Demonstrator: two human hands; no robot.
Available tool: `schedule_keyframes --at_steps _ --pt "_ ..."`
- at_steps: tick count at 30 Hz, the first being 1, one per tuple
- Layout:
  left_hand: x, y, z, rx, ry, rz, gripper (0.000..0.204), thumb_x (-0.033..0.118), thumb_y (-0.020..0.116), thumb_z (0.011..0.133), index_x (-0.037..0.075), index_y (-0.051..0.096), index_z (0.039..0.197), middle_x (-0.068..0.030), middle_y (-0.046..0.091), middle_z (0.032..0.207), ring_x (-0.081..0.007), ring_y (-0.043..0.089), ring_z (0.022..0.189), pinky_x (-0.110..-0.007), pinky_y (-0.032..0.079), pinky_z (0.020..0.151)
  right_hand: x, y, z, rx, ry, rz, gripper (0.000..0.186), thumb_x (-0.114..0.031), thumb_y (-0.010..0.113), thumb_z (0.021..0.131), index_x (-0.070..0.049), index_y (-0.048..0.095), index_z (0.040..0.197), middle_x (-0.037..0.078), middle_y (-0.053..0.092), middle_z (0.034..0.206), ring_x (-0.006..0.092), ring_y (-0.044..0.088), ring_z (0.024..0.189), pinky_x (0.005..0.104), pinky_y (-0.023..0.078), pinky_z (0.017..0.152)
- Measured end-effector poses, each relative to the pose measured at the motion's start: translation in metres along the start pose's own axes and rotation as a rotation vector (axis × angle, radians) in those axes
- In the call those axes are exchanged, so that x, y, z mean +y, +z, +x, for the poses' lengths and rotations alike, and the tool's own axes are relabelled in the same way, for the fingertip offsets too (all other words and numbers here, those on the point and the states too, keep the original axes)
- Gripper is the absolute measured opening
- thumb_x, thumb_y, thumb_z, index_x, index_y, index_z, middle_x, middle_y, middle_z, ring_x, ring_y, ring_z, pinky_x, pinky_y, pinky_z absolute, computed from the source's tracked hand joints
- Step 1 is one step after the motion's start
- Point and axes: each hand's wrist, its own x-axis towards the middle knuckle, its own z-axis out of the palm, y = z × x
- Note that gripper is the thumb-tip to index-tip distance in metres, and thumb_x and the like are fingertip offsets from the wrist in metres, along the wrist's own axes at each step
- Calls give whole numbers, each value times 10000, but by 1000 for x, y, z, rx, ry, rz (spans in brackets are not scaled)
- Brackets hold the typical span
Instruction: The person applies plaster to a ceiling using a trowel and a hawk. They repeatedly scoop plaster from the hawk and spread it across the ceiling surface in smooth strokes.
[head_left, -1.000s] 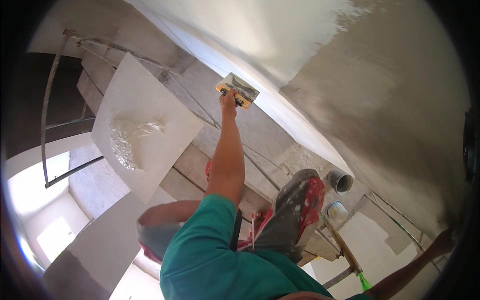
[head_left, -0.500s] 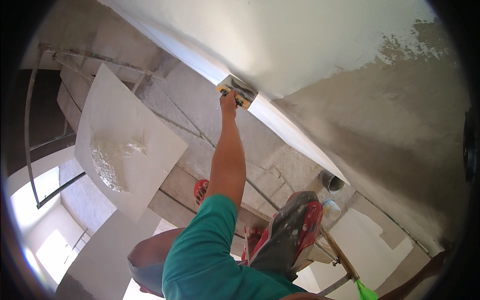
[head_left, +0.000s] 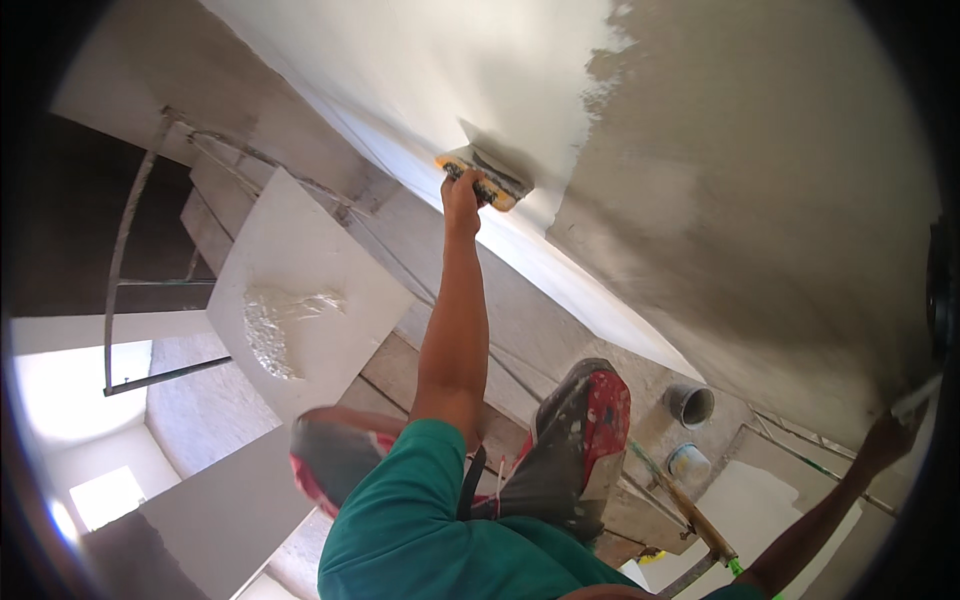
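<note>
Trowel at twelve o'clock, gripped in left hand, with fingers curled closed around its dark-and-yellow handle. Tipped now and seen more nearly edge-on, after a broader showing of its smeared face half a second ago. Overlapping the white-coated wall at present, with a soft shadow spread just beside the blade, instead of straddling the bright strip along the wall's foot. Likely meaning for the work in hand: blade brought over to the wall and angled for a stroke; cannot tell whether touching or just off the surface. Toward two o'clock, past a ragged border, a darker section of the same wall, to all appearance uncoated, so plenty of coating apparently left undone. At nine o'clock, pale board bearing glossy paste, well apart from the trowel and apparently displaced only by a swing of the whole view. At four o'clock, grey bucket with a smaller pale pot just beside it, both shifted likewise. Between three and four o'clock, near the dark rim, right hand beside a pale strip; more visible than half a second ago, yet cannot tell whether gripping anything.
</note>
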Motion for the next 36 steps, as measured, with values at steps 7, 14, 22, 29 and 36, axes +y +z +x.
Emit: schedule_keyframes --at_steps 7,14,22,29,36 --pt "201 100 -65 -26 211 122 167 124 595 696 -15 509 730 -90 505 600 -155 450 409 -270 319 350 -55 3 17 17 83 541 427 62 573 743 -30 511 1156 118 548 1170 233 521 1092 329 406 922" --pt "340 178 -154 -212 351 249 235 203 516 792 36 490 628 -68 463 516 -173 399 383 -320 315 350 -64 -18 26 -69 5 327 457 46 588 707 -24 511 1151 137 548 1146 299 508 1091 380 408 921" --pt "288 64 -236 -349 403 -133 272 30 516 785 -37 491 1047 -120 560 970 -228 570 887 -348 465 793 -118 -44 8 -419 81 482 447 -102 607 795 49 475 1194 224 534 1166 332 514 1097 394 388 947" --pt "234 28 -300 -346 254 -115 320 -42 552 743 -47 485 1056 -90 556 938 -181 550 880 -306 436 816 -295 -120 -47 -792 -99 1010 282 -204 670 721 -41 553 919 183 614 782 361 605 738 414 482 654" --pt "237 26 -320 -331 243 -27 280 -31 614 717 -46 534 985 -101 599 894 -176 582 827 -296 473 737 -335 -139 -21 -857 -91 925 306 -214 681 718 -34 566 937 187 613 736 358 603 717 410 479 657"
